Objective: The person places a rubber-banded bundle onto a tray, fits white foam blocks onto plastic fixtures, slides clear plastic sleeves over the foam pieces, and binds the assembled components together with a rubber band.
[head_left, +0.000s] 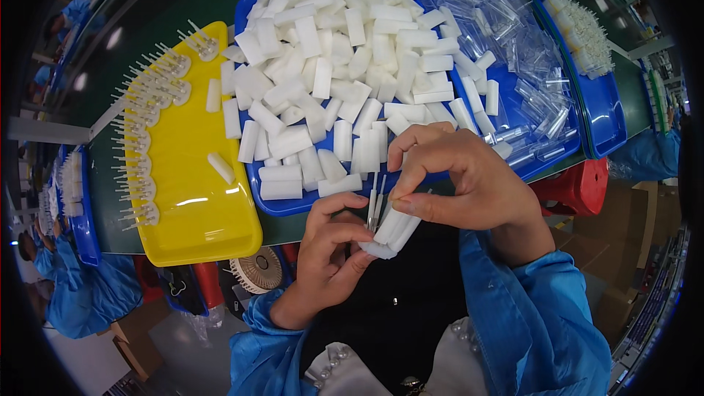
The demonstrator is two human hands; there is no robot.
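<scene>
In front of my chest, both hands are closed on one small white foam assembly (397,232), which I hold tilted. My left hand (323,260) grips its lower left end between thumb and fingers. From above right, my right hand (473,183) pinches its upper end with thumb and forefinger. Thin white stems (374,199) stick up from the assembly between the hands; how they are fixed in it is hidden by my fingers. Just beyond lies a blue tray (282,209) heaped with white foam blocks (337,51).
At left, a yellow tray (202,213) holds two loose foam blocks and rows of white pieces with thin stems (143,154). Clear plastic tubes (499,29) fill the blue tray's right side. Another blue tray (605,117) bears stemmed parts. A red stool (576,189) stands right; co-workers in blue sit left.
</scene>
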